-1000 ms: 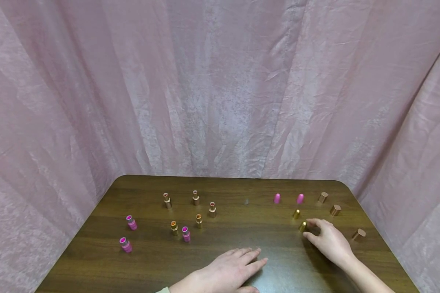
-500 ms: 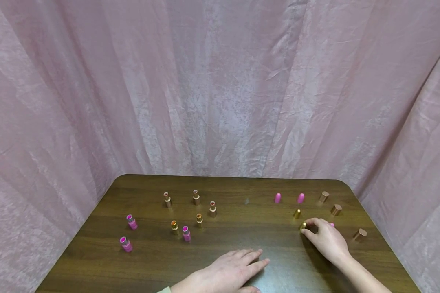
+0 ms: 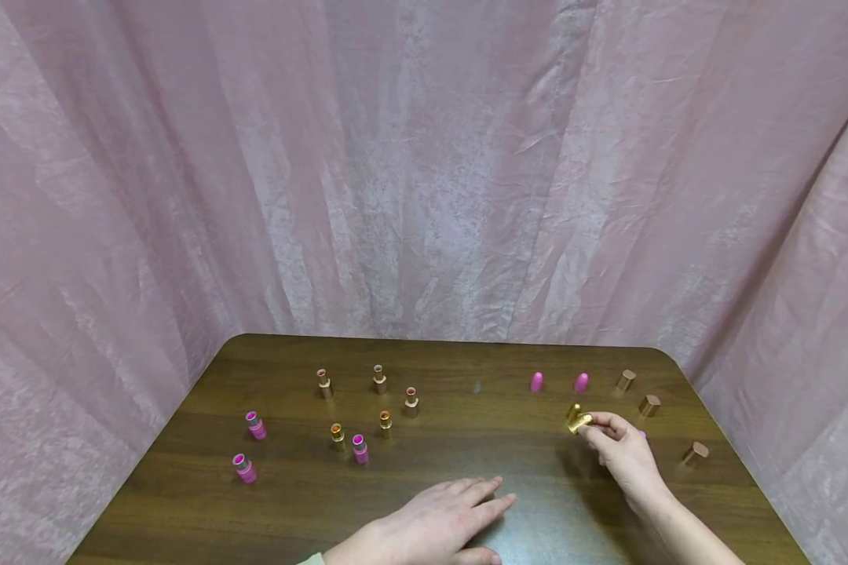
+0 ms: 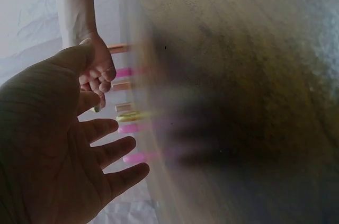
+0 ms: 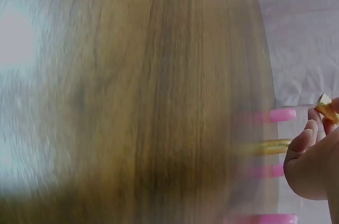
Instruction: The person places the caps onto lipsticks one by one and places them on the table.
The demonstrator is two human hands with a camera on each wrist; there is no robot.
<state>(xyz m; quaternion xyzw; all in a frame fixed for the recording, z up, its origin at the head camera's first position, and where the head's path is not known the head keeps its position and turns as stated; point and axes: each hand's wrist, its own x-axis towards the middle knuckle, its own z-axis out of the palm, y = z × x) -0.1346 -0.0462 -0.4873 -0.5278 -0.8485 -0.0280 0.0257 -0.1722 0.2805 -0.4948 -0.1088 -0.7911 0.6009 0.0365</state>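
My right hand pinches a gold lipstick cap between thumb and fingertips. The cap is tilted and held over the table; in the right wrist view this gold cap shows past the fingers. Another gold cap stands upright just behind it, partly overlapped in the head view. A pink cap is mostly hidden behind the right hand. My left hand rests near the table's front, palm down with fingers spread, holding nothing; its fingers look straight in the left wrist view.
Two pink caps and several rose-gold caps stand at the right. On the left are uncapped lipstick tubes: rose-gold ones, gold ones and pink ones. A pink curtain hangs behind the table.
The right hand has closed its fingertips on the nearer gold cap, lifted it off the table and tilted it. The left hand stays in place.
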